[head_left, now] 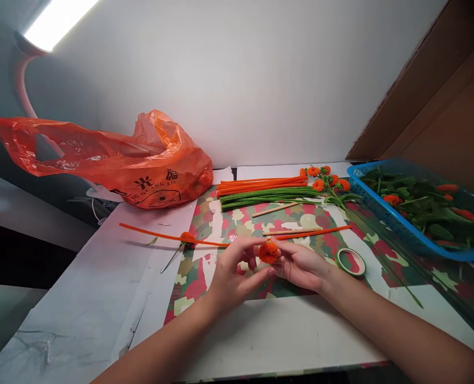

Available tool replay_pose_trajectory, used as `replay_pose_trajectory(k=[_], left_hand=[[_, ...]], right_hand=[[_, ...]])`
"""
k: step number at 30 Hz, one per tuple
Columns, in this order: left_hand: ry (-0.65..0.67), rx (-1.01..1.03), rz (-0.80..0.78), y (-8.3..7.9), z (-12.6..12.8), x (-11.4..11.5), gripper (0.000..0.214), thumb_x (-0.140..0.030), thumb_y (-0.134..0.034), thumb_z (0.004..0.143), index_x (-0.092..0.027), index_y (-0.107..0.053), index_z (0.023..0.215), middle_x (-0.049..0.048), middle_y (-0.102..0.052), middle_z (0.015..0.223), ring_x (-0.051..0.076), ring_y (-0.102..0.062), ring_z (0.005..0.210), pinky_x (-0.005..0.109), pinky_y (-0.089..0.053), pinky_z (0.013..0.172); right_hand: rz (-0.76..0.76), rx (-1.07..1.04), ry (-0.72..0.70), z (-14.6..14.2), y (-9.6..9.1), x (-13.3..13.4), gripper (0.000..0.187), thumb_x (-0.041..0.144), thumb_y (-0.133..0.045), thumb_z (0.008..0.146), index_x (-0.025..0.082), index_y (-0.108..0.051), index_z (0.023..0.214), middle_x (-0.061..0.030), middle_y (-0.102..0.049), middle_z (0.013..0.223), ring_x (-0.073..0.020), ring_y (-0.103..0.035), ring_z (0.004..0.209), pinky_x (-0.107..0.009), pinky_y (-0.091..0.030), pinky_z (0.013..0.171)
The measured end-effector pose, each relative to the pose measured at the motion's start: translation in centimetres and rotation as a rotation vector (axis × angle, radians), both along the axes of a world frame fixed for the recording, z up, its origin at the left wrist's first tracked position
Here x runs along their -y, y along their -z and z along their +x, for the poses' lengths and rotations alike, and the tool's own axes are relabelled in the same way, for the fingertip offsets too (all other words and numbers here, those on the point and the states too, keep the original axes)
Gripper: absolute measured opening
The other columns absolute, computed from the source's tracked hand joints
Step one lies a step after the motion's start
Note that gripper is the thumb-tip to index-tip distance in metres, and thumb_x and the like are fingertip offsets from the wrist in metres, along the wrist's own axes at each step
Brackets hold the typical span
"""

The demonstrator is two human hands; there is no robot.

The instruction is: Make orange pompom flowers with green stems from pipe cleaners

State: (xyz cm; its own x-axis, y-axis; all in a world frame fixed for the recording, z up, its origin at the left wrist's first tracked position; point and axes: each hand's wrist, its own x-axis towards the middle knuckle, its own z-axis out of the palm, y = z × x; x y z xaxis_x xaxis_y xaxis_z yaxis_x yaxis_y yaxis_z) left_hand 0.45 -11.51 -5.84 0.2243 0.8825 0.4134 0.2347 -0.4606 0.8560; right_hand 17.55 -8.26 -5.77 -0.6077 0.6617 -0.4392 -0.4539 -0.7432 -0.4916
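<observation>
Both my hands meet over the table's middle, pinching a small orange pipe-cleaner ball [268, 252]. My left hand [237, 272] holds it from the left with thumb and fingers closed round it. My right hand [303, 265] grips it from the right. A long orange pipe cleaner [160, 235] with a small coil on it lies just left of my hands. Another orange pipe cleaner [316, 232] and a wooden stick [284, 231] lie just behind them.
Bundles of orange [260, 185] and green pipe cleaners [266, 196] lie at the back, beside finished orange flowers [327, 181]. A blue basket [380, 213] of flowers stands right. A tape roll [351, 261] sits near my right wrist. An orange plastic bag [141, 165] lies back left.
</observation>
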Motion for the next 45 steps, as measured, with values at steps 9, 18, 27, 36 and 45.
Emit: replay_pose_trajectory(k=[9, 18, 27, 36, 45], left_hand=[[-0.026, -0.038, 0.051, -0.7, -0.1, -0.2, 0.037, -0.02, -0.071, 0.074, -0.023, -0.061, 0.109, 0.001, -0.06, 0.08, 0.01, -0.053, 0.064, 0.022, -0.047, 0.056], [-0.042, 0.009, -0.126, -1.2, 0.1, 0.0, 0.024, -0.022, -0.073, 0.07, -0.019, -0.066, 0.092, 0.0004, -0.064, 0.072, 0.009, -0.054, 0.056, 0.018, -0.042, 0.048], [-0.062, 0.07, -0.244, -0.7, 0.3, -0.1, 0.016, -0.022, -0.073, 0.067, -0.018, -0.067, 0.081, 0.0001, -0.063, 0.068, 0.01, -0.053, 0.057, 0.02, -0.042, 0.049], [-0.091, 0.073, -0.275, -1.0, 0.3, -0.3, 0.021, -0.024, -0.076, 0.065, -0.019, -0.067, 0.084, -0.0022, -0.058, 0.065, 0.008, -0.047, 0.054, 0.019, -0.04, 0.048], [-0.11, -0.04, -0.275, -0.2, 0.1, -0.9, 0.027, -0.031, -0.068, 0.074, -0.02, -0.059, 0.097, 0.0013, -0.053, 0.084, 0.01, -0.051, 0.062, 0.02, -0.043, 0.05]], right_hand=[[-0.041, 0.065, 0.001, 0.0, 0.1, 0.4, 0.012, 0.023, -0.068, 0.079, 0.012, -0.063, 0.079, 0.0031, -0.055, 0.057, -0.0046, -0.053, 0.05, -0.014, -0.048, 0.052], [0.019, 0.092, 0.011, -0.2, 0.3, 0.8, 0.017, 0.026, -0.072, 0.075, 0.013, -0.062, 0.072, 0.0027, -0.056, 0.055, -0.0046, -0.052, 0.049, -0.014, -0.047, 0.051], [0.017, 0.094, 0.03, -0.4, 0.2, 0.8, 0.019, 0.027, -0.072, 0.076, 0.014, -0.06, 0.072, 0.0037, -0.055, 0.054, -0.0043, -0.051, 0.049, -0.014, -0.045, 0.05], [0.038, 0.149, 0.066, -0.4, 0.1, 0.6, 0.026, 0.033, -0.076, 0.07, 0.013, -0.059, 0.069, 0.0048, -0.053, 0.052, -0.0029, -0.045, 0.044, -0.015, -0.041, 0.046], [1.119, 1.047, 0.393, 1.9, -2.2, -0.8, 0.033, 0.044, -0.057, 0.083, 0.019, -0.058, 0.062, 0.0004, -0.052, 0.053, -0.0122, -0.044, 0.05, -0.026, -0.033, 0.052]])
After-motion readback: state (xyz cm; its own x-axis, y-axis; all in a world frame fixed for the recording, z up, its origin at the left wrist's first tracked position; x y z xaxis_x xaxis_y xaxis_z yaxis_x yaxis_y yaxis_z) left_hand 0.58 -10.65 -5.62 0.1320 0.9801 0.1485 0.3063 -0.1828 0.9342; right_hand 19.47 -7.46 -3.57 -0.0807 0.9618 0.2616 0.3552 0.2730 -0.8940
